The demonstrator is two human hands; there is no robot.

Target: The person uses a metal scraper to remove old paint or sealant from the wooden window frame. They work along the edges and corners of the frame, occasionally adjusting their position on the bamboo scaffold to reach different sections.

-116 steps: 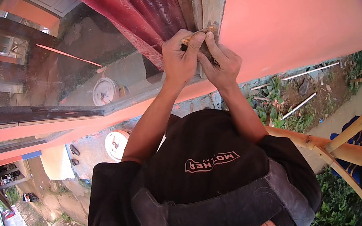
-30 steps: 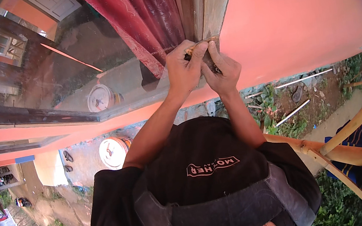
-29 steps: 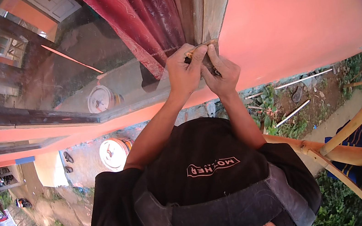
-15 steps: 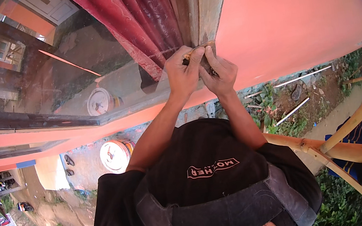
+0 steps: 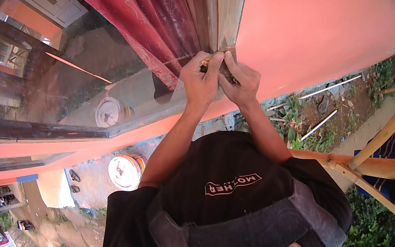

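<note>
My left hand [image 5: 199,80] and my right hand [image 5: 242,79] are together at the lower corner of a wooden window frame [image 5: 229,8]. Both are closed, thumbs and fingers pinching a thin brown piece [image 5: 218,52] with a worn edge, like folded sandpaper. Most of it hides behind the fingers, so its exact kind cannot be made out. Grey dust coats my fingertips. The piece is against or very near the frame's bottom end. Left of my hands is the window pane [image 5: 142,88], with a red curtain [image 5: 153,23] behind the glass.
A salmon-pink wall [image 5: 318,15] rises to the right of the frame. Below on the ground stands a paint bucket [image 5: 126,171], with dark sandals [image 5: 74,176] farther left. Bamboo poles [image 5: 390,167] cross at the lower right. White sticks [image 5: 319,125] lie on soil near plants.
The view shifts very slightly. Both hands keep their grip on the brown piece at the same corner, with hardly any visible movement.
</note>
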